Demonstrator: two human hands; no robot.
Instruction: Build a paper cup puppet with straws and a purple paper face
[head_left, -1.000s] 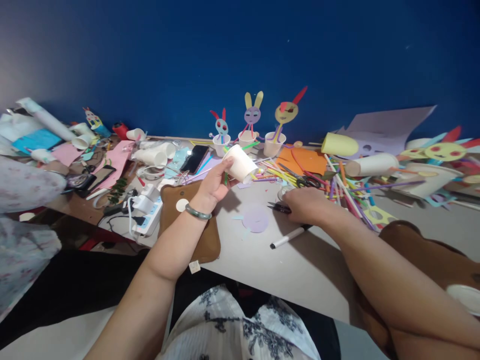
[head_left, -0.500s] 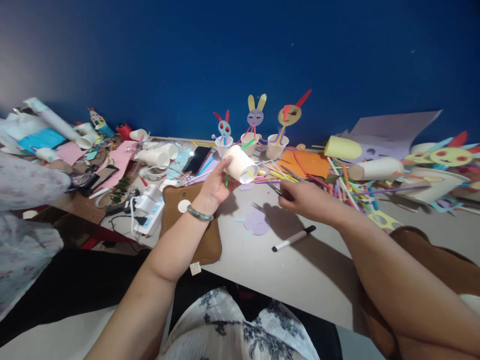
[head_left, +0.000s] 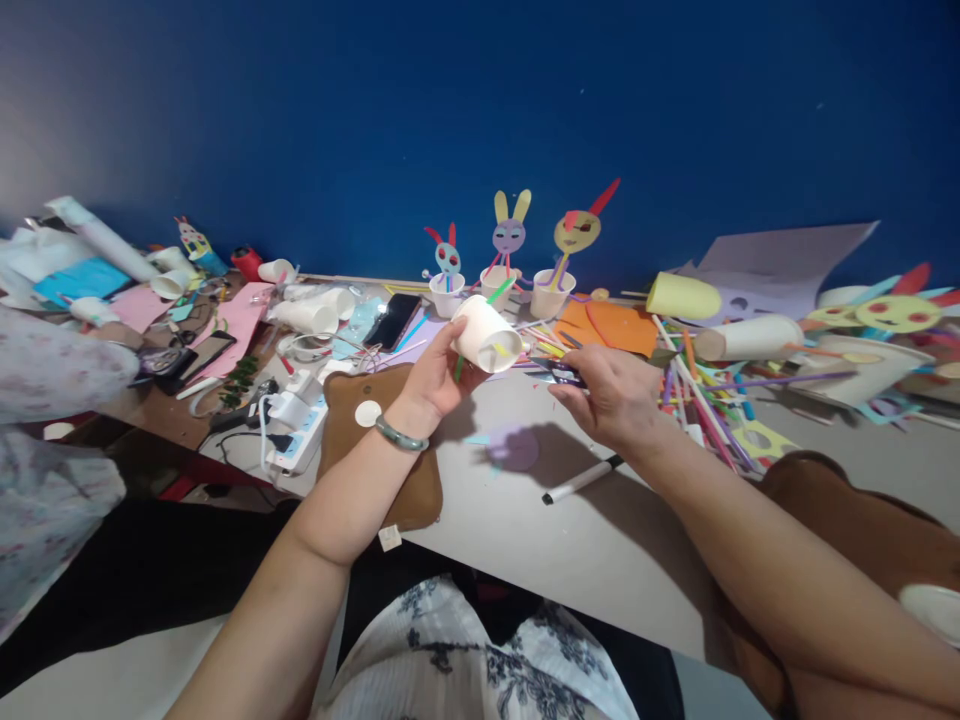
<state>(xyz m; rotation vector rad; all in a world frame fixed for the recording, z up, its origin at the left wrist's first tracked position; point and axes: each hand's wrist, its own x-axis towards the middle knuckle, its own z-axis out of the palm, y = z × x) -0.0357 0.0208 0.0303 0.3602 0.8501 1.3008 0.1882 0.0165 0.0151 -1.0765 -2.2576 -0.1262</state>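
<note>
My left hand (head_left: 444, 375) is closed around a white paper cup (head_left: 480, 330), tilted with its open end toward the right. Green strips (head_left: 501, 290) stick out above and below the cup, and a bit of yellow shows inside it. Close to the cup's mouth, my right hand (head_left: 611, 390) grips scissors (head_left: 562, 373) with a dark handle; their metal tips point left, apart from the cup. Below the hands, a purple paper disc (head_left: 514, 447) lies on the grey table in shadow. A white marker with black ends (head_left: 581, 480) rests beside it.
Three paper-faced figures in cups (head_left: 553, 295) stand along the blue wall. Coloured sticks (head_left: 694, 400) and a yellow cup (head_left: 682, 296) lie at right. A brown mat (head_left: 420, 490), a power strip (head_left: 304, 435) and a phone (head_left: 395, 320) are left. A person's sleeve (head_left: 60, 360) shows far left.
My right hand has turned and lifted slightly, bringing the scissors into clearer view near the cup's mouth. The cup in my left hand has shifted a little right and down.
</note>
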